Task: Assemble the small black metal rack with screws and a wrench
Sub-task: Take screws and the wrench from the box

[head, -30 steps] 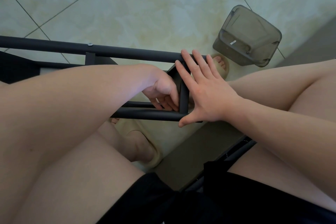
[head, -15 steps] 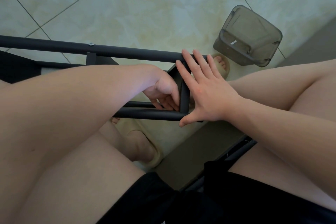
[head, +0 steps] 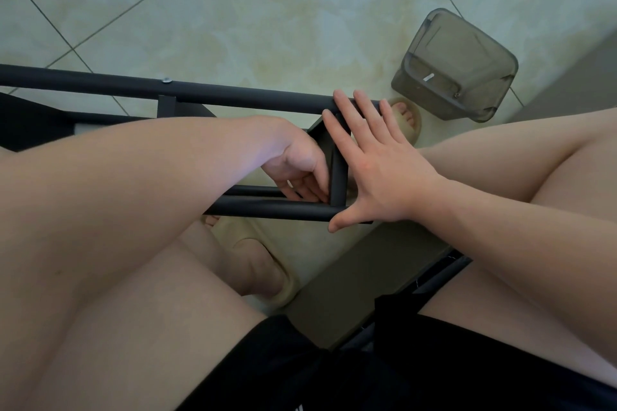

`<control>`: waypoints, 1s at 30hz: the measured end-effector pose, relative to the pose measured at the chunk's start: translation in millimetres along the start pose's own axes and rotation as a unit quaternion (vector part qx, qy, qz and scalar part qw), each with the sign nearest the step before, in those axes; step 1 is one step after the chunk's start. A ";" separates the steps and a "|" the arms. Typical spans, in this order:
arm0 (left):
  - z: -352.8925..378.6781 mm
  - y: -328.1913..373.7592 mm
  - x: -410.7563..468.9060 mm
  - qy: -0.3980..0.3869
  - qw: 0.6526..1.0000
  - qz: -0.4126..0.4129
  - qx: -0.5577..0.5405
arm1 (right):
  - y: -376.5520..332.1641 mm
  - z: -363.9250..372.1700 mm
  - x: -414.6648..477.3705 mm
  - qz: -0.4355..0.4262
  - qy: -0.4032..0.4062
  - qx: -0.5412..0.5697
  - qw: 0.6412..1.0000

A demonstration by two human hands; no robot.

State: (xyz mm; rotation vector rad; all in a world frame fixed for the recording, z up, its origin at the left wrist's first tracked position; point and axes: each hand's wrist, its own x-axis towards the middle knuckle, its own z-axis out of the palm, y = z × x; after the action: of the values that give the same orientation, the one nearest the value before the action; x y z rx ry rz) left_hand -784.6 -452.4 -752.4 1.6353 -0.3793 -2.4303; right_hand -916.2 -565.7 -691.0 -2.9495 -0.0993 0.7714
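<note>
Rack [head: 267, 210] sits dead centre and runs out to 9 o'clock, held above the floor between the seated person's knees. It is thin matte black round tube. One long bar [head: 233, 95] crosses from 9 o'clock to centre, with a silver screw head [head: 166, 80] on top of it at about 10 o'clock. A shorter bar runs parallel nearer the person, and a short cross tube [head: 339, 177] joins the two at the right end, making a square corner. Flat dark panel at 9 o'clock, partly hidden by the left forearm.

Right hand [head: 377, 177] is wide and flat, fingers straight and spread, palm pressed on the rack's end, thumb by the near bar.

Left hand [head: 300, 167] reaches inside the frame, fingers curled at the inner corner against the cross tube; can't tell if it holds anything.

Grey see-through tub [head: 444, 100] on the tile floor [head: 233, 10] at 2 o'clock, well apart from the rack. Beige sandal [head: 267, 280] at 6 o'clock, another [head: 405, 120] just beyond the right fingertips. Black shorts [head: 334, 377] at the bottom.
</note>
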 end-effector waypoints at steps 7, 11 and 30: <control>0.8 -0.4 -2.1 0.015 1.000 0.003 0.020 | 0.2 -0.4 0.0 0.001 -0.001 -0.002 1.000; 1.1 0.4 0.7 0.007 1.000 -0.002 0.025 | 0.0 -0.3 0.1 0.001 0.000 0.000 1.000; -1.3 0.0 0.1 0.012 1.000 0.014 0.008 | 0.0 0.5 0.2 0.000 0.003 0.002 1.000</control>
State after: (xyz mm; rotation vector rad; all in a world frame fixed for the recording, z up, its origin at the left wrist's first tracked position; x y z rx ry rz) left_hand -783.5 -452.6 -753.0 1.6533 -0.4150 -2.3905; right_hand -916.3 -565.6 -691.6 -2.9484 -0.0978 0.7634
